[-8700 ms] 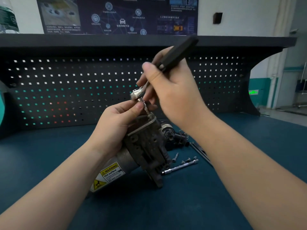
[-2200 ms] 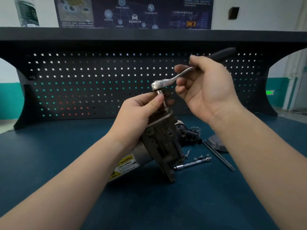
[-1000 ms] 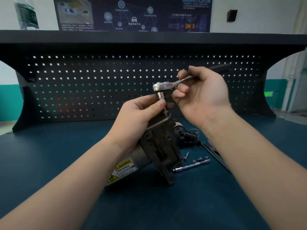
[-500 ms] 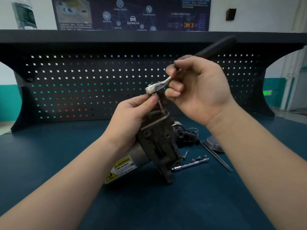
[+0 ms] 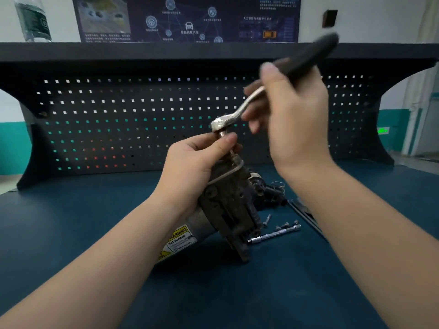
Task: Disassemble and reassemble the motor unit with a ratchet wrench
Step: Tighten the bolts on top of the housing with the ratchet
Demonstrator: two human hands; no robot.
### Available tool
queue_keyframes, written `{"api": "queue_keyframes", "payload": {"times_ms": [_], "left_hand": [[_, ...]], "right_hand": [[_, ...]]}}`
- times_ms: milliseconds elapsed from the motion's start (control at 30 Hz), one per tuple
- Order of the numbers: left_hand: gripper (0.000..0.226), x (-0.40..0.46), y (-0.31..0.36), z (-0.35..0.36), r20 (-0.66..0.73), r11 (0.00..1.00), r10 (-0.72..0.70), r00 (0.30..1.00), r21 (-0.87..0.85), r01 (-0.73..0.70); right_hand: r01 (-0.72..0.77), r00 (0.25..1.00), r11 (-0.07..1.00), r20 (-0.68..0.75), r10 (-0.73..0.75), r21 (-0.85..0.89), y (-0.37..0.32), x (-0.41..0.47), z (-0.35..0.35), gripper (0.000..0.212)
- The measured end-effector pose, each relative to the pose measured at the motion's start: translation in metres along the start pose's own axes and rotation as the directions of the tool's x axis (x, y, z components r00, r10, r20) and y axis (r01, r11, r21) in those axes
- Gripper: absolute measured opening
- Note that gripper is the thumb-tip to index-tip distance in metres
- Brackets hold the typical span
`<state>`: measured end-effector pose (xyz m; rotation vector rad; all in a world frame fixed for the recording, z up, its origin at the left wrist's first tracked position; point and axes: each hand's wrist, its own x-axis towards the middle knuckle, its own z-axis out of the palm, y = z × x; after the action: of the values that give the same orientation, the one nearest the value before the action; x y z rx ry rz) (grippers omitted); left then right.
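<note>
Motor unit (image 5: 228,210) propped at a tilt on the blue worktop (image 5: 71,233), a fastener at its upper edge under the wrench.

Left hand (image 5: 190,172) grips the housing near the top, its thumb and forefinger pinching the extension just under the ratchet wrench (image 5: 240,110) head; right hand (image 5: 292,119) is curled round the black handle, blurred as if mid-swing. Loose bolts (image 5: 282,225) and an extension bar (image 5: 273,235) lie on the worktop just beside the unit's base — so other fasteners look to be out. Whether this one is going in or coming out I cannot tell. Next move, as I judge it: steady short swings, socket kept square on the fastener, the tilted unit held firm so it does not roll.
</note>
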<state>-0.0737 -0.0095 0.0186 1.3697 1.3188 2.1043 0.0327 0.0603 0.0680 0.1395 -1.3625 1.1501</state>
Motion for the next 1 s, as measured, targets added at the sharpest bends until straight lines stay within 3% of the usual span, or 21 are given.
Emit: {"api": "queue_keyframes", "payload": {"times_ms": [67,133,200,233,267,300,333,367,400,467,533,567,600,667,733,800,833,867,900,933,1000], "left_hand": [[0.021,0.0,0.0,-0.002,0.054,1.0,-0.012,0.998,-0.018,0.013],[0.023,-0.001,0.0,-0.004,0.087,1.0,0.0,0.996,-0.027,0.003],[0.013,-0.003,0.002,-0.001,0.091,1.0,-0.001,0.996,-0.015,0.002],[0.009,-0.004,0.003,-0.001,0.075,0.999,0.023,0.997,0.022,-0.024],[0.023,-0.001,-0.002,-0.003,0.062,0.992,0.083,0.995,0.095,-0.088],[0.037,-0.001,-0.001,-0.001,0.029,0.985,0.096,0.995,0.139,-0.099],[0.044,-0.001,-0.001,0.001,0.015,0.979,0.123,0.992,0.163,-0.124],[0.042,-0.001,0.0,0.002,0.0,0.98,0.144,0.99,0.137,-0.143],[0.037,0.0,-0.003,0.001,0.03,0.979,0.174,0.984,0.107,-0.176],[0.026,0.0,-0.003,-0.001,0.101,0.996,0.087,0.991,0.004,-0.088],[0.017,0.001,-0.002,-0.004,0.131,0.999,0.008,0.991,-0.033,-0.004],[0.021,0.002,-0.003,-0.006,0.124,0.999,-0.003,0.992,-0.039,0.008],[0.024,0.002,-0.003,-0.006,0.12,0.999,-0.008,0.993,-0.047,0.014],[0.023,0.002,-0.001,-0.006,0.091,0.999,-0.008,0.996,-0.046,0.012],[0.019,0.002,-0.002,-0.004,0.068,1.0,-0.006,0.998,-0.027,0.008],[0.008,0.001,-0.001,-0.001,0.046,0.999,0.034,0.998,-0.011,-0.033],[0.009,0.0,-0.001,-0.002,0.035,0.997,0.075,0.997,0.008,-0.075],[0.018,0.0,-0.002,-0.001,0.025,0.992,0.118,0.993,0.044,-0.119],[0.025,-0.001,0.0,0.0,0.024,0.987,0.139,0.99,0.079,-0.141],[0.028,-0.001,-0.002,-0.001,0.022,0.981,0.159,0.987,0.106,-0.161],[0.027,0.0,-0.002,-0.002,0.046,0.995,0.094,0.995,0.029,-0.095]], "right_hand": [[-0.324,0.931,0.877,-0.044,0.361,0.355,0.001,0.009,-0.003,0.012],[-0.347,0.92,0.855,-0.039,0.391,0.385,0.003,0.009,-0.001,0.013],[-0.095,0.995,0.984,0.008,0.095,0.148,0.004,-0.002,0.003,0.008],[0.168,0.982,0.984,0.096,-0.163,-0.051,0.002,-0.01,0.006,0.006],[0.45,0.883,0.861,0.262,-0.389,-0.236,0.002,-0.017,0.008,0.009],[0.671,0.726,0.671,0.465,-0.507,-0.315,0.003,-0.024,0.011,0.014],[0.784,0.603,0.529,0.602,-0.523,-0.325,0.005,-0.028,0.012,0.018],[0.798,0.581,0.505,0.641,-0.502,-0.328,0.005,-0.028,0.013,0.019],[0.769,0.619,0.54,0.609,-0.495,-0.343,0.005,-0.025,0.012,0.016],[0.584,0.795,0.734,0.424,-0.433,-0.347,0.001,-0.015,0.007,0.013],[0.182,0.972,0.976,0.173,-0.16,-0.119,-0.002,-0.004,0.001,0.007],[-0.062,0.995,0.993,0.079,0.053,0.104,-0.003,0.003,-0.002,0.008],[-0.237,0.97,0.921,0.023,0.242,0.308,-0.003,0.007,-0.005,0.012],[-0.325,0.92,0.819,-0.044,0.39,0.473,0.003,0.008,-0.006,0.018],[-0.204,0.97,0.912,-0.054,0.238,0.357,0.005,0.0,-0.001,0.011],[0.169,0.984,0.985,0.06,-0.17,0.026,0.001,-0.013,0.006,0.008],[0.414,0.901,0.894,0.218,-0.376,-0.169,0.0,-0.018,0.009,0.011],[0.611,0.774,0.738,0.41,-0.482,-0.285,0.0,-0.023,0.011,0.013],[0.713,0.681,0.613,0.542,-0.492,-0.34,0.001,-0.025,0.013,0.016],[0.726,0.668,0.58,0.581,-0.466,-0.369,0.001,-0.025,0.014,0.017],[0.587,0.794,0.706,0.453,-0.405,-0.396,-0.001,-0.019,0.012,0.015]]}}
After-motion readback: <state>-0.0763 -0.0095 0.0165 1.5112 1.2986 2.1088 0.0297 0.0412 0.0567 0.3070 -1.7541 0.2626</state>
